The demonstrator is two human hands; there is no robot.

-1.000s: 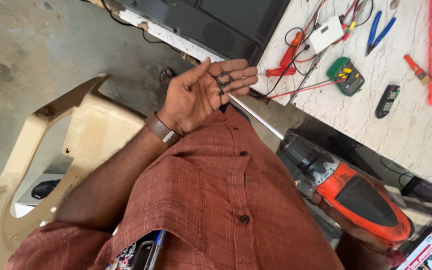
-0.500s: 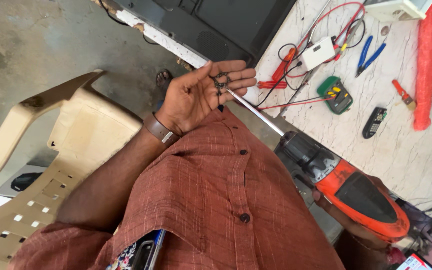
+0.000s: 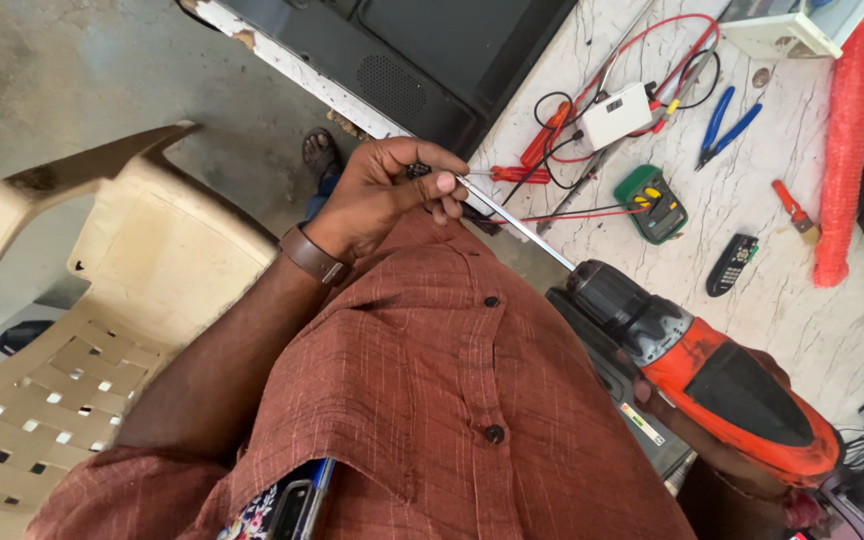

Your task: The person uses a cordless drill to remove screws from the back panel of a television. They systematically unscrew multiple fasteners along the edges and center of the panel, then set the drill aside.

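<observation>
At the long bit's (image 3: pixel 517 222) tip, left hand (image 3: pixel 377 200) closed, fingertips pinching small dark screws (image 3: pixel 418 171).

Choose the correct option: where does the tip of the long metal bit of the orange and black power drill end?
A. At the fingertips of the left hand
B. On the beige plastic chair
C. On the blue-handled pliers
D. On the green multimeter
A: the long metal bit runs from the orange and black power drill up to the pinched fingertips of the left hand.
</observation>
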